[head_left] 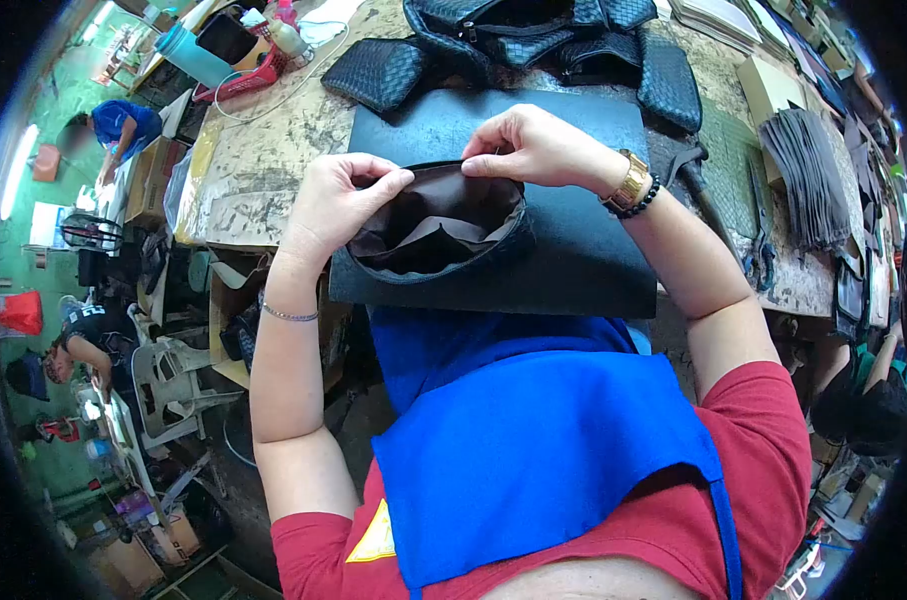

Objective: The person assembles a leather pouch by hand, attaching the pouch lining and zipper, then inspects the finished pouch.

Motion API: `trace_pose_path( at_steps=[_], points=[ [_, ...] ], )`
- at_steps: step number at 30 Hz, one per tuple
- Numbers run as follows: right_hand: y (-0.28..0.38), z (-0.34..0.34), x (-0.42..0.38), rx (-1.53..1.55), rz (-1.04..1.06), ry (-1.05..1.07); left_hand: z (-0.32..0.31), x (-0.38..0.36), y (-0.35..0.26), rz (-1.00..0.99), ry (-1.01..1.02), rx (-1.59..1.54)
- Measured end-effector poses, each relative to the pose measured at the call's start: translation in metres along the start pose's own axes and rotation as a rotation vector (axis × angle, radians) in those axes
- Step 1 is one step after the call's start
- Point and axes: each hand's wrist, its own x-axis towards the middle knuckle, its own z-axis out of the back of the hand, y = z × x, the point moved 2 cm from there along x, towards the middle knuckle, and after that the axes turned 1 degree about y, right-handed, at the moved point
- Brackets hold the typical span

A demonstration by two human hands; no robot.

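A dark bag (508,250) with a brown lining lies with its mouth open on a black board (593,250) at the table's near edge. My left hand (338,200) pinches the rim on the left side, thumb and fingers closed on it. On the far rim, toward the right, my right hand (533,150) holds the edge between thumb and fingers. The lining and an inner pocket show between the two hands. Dark woven bags (518,45) lie just beyond the board.
To the right are a hammer (708,195), scissors (760,245) and a stack of dark strips (805,180). A red basket (248,80) and a blue-green cup (193,55) stand at the back left. Two people sit at the left; another person's arms show far right.
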Motion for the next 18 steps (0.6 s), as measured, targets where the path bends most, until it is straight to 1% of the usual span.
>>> trace_pose_path(
  at_steps=[3,5,6,11,13,16,18],
  points=[
    [-0.003,-0.002,0.005,0.063,-0.031,0.088,-0.003,0.001,-0.001,0.002,0.012,-0.001],
    [-0.003,-0.005,0.009,0.052,0.019,0.044,-0.003,0.0,-0.003,0.043,0.037,0.004],
    [-0.003,-0.007,0.011,0.046,0.044,0.023,-0.003,-0.001,-0.004,0.027,0.038,0.024],
    [0.0,-0.004,0.016,0.047,0.002,0.088,-0.004,-0.001,-0.006,-0.037,0.025,0.077],
    [0.0,-0.008,0.018,0.043,-0.003,0.091,-0.006,0.0,-0.007,-0.013,0.012,0.089],
    [0.002,-0.01,0.019,0.047,0.08,0.044,-0.006,0.0,-0.01,0.048,0.013,0.093],
    [0.001,-0.008,0.019,0.013,0.09,0.04,-0.007,0.001,-0.009,0.06,0.028,0.078]
  ],
)
